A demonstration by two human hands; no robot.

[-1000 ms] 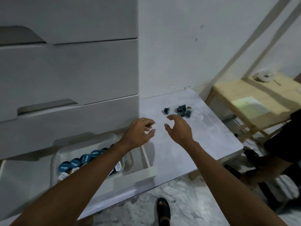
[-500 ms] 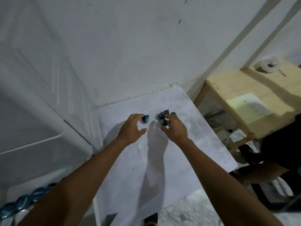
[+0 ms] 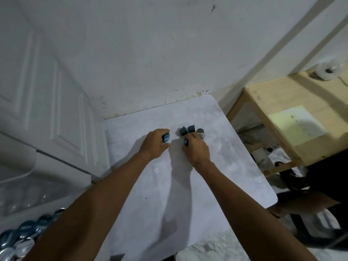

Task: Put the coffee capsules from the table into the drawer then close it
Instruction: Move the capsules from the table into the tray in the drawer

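On the white marbled table (image 3: 216,185) a few dark blue coffee capsules (image 3: 187,129) lie near the far edge. My left hand (image 3: 155,144) grips one capsule with a blue lid (image 3: 166,138), to the left of the group. My right hand (image 3: 196,147) is closed on another capsule (image 3: 185,142), whose dark edge shows under the fingers. Beside that hand a further capsule (image 3: 200,133) lies on the table. At the lower left the open drawer (image 3: 26,208) holds several blue-lidded capsules (image 3: 28,232).
A white drawer cabinet (image 3: 47,110) stands at the left against a white wall. A wooden table (image 3: 301,113) with a tape roll (image 3: 327,71) and a paper sheet stands at the right. A person in dark clothes (image 3: 320,194) crouches at the lower right.
Both hands reached forward from the drawer to the capsule group and closed, each on one capsule. The view swung right, so the drawer slid to the lower left.
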